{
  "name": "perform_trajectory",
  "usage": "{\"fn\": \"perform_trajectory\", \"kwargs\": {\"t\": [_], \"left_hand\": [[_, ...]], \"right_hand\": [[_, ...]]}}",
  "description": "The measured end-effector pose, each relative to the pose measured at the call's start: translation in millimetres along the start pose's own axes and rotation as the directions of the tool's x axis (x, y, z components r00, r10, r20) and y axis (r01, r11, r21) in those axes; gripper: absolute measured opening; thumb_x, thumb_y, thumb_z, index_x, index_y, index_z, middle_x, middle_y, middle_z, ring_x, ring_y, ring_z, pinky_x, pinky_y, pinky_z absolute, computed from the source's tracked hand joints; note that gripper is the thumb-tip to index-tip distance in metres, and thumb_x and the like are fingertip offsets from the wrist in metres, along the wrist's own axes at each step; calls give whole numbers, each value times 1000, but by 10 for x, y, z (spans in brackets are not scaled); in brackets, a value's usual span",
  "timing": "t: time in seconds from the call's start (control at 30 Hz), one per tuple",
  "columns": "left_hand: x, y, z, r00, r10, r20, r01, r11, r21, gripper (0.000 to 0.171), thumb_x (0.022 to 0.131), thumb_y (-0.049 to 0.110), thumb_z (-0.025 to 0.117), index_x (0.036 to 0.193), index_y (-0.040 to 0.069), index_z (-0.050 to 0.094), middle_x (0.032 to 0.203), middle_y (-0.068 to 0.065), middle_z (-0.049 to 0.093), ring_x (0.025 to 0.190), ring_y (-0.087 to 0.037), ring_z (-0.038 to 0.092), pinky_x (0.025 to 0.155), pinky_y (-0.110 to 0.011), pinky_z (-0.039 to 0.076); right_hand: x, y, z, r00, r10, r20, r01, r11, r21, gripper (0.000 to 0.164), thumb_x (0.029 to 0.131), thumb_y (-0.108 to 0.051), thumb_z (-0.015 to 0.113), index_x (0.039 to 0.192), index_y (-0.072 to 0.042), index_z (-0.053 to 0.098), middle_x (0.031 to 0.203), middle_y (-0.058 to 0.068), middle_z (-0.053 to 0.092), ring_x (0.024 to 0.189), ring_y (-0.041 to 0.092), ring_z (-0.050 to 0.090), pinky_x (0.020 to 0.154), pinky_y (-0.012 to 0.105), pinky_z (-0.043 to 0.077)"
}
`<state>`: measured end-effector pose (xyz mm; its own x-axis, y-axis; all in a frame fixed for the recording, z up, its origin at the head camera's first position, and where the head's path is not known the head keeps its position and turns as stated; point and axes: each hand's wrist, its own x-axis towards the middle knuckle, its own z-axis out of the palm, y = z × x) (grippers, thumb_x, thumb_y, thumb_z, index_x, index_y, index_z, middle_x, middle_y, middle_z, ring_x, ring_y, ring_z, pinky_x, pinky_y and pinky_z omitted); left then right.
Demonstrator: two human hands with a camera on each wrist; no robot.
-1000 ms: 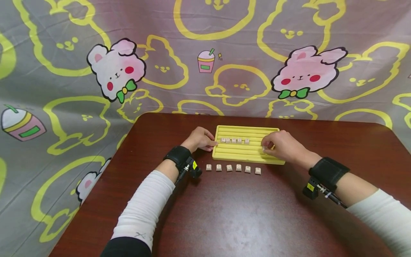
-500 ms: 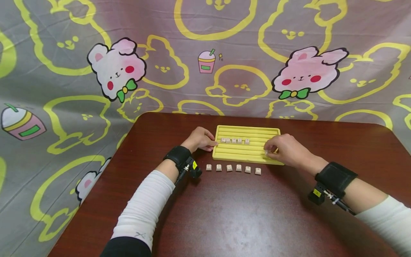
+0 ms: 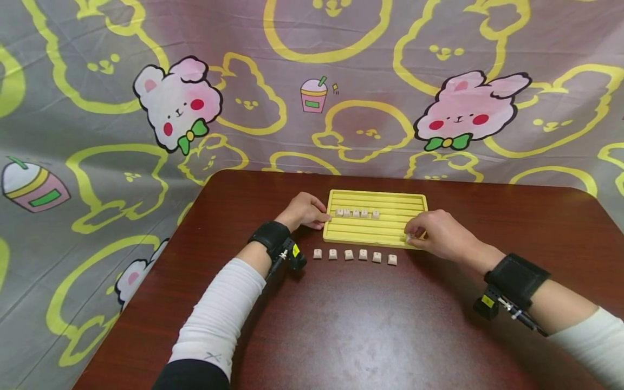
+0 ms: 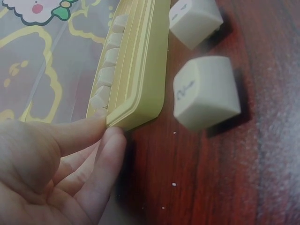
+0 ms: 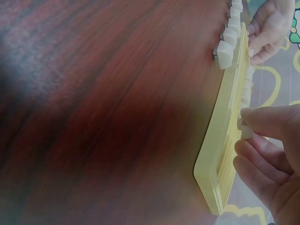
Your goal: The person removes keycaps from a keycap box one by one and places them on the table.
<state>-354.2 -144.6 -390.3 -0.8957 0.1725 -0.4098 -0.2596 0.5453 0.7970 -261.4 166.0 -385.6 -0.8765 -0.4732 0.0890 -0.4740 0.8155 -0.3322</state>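
Observation:
A yellow ridged tray [image 3: 397, 206] lies on the brown table, and my left hand [image 3: 304, 210] pinches its left edge. In the left wrist view, the thumb and a finger meet at the tray's corner. Over the tray's front right part, my right hand [image 3: 442, 234] pinches a white keycap [image 5: 246, 132] between thumb and index finger; its other fingers curl beneath in the right wrist view. Several keycaps [image 3: 356, 214] sit along one groove at the tray's left and middle. The lettering on the held keycap is hidden.
A row of several loose keycaps [image 3: 363, 254] lies on the table [image 3: 341, 314] along the tray's near side. One of them, a keycap [image 4: 206, 93] with a dark mark, shows large in the left wrist view. Behind the table hangs a cartoon-printed cloth [image 3: 273, 32].
My right hand has moved rightward and nearer, toward the tray's front right corner, with the keycap still pinched. The left hand has stayed at the tray's left edge.

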Motion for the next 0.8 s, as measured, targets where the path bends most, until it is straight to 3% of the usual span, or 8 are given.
{"fn": "perform_trajectory", "kwargs": {"t": [0.8], "left_hand": [[17, -6, -5, 1000, -18, -12, 19, 1000, 13, 26, 87, 9, 76, 108, -3, 67, 80, -9, 64, 62, -13, 65, 64, -27, 63]], "right_hand": [[-172, 16, 27, 999, -41, -24, 41, 999, 2, 11, 82, -12, 81, 91, -15, 75, 82, -7, 70, 77, 7, 63, 68, 29, 57]]}}
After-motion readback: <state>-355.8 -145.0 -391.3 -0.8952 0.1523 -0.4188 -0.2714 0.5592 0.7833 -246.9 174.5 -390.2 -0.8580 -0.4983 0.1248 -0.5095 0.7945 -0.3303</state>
